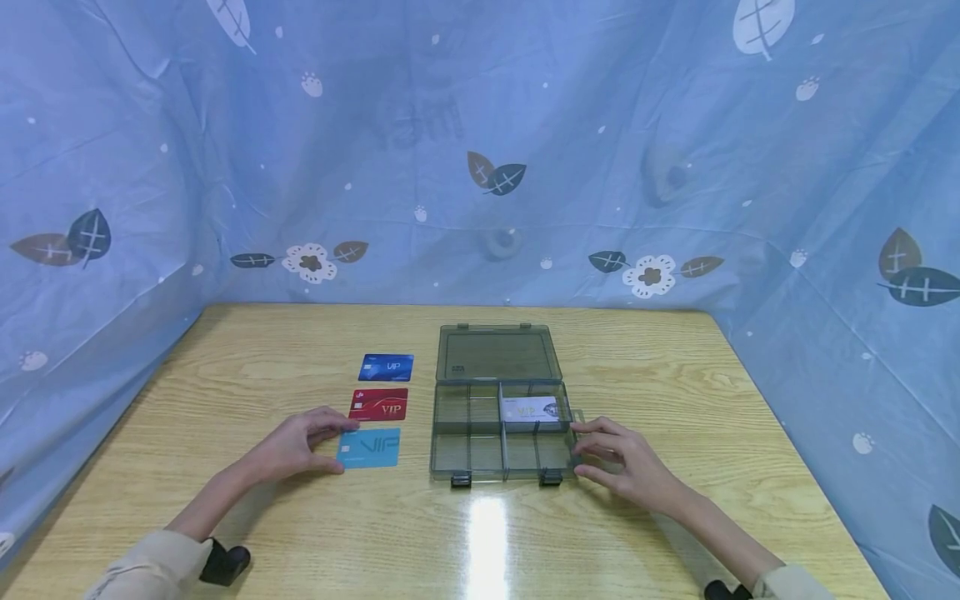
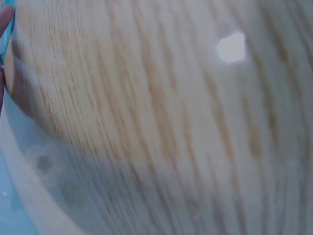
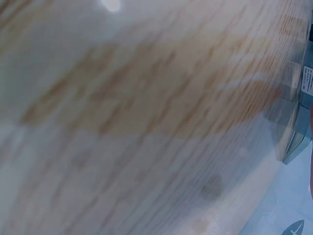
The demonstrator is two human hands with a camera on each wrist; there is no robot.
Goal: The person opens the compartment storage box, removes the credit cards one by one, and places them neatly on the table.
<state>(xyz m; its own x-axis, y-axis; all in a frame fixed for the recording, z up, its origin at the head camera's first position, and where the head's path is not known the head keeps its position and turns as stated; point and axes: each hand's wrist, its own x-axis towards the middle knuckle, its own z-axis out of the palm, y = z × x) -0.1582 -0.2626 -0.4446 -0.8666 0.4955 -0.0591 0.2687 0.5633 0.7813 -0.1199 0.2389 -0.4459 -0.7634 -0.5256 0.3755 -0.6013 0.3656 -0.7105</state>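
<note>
A light blue VIP card lies nearest the front in a column of cards on the wooden table. My left hand spans its left end, fingertips at the top corner and thumb at the bottom one. The left wrist view catches a sliver of this card between finger and thumb. My right hand rests its fingertips and thumb against the right side of a clear grey compartment box. The box stands with its lid folded back. A white VIP card lies in its back right compartment.
Behind the light blue card lie a red VIP card and a dark blue VIP card. Two black latches, one of them the left latch, sit on the box's front edge. A blue patterned cloth hangs around the table.
</note>
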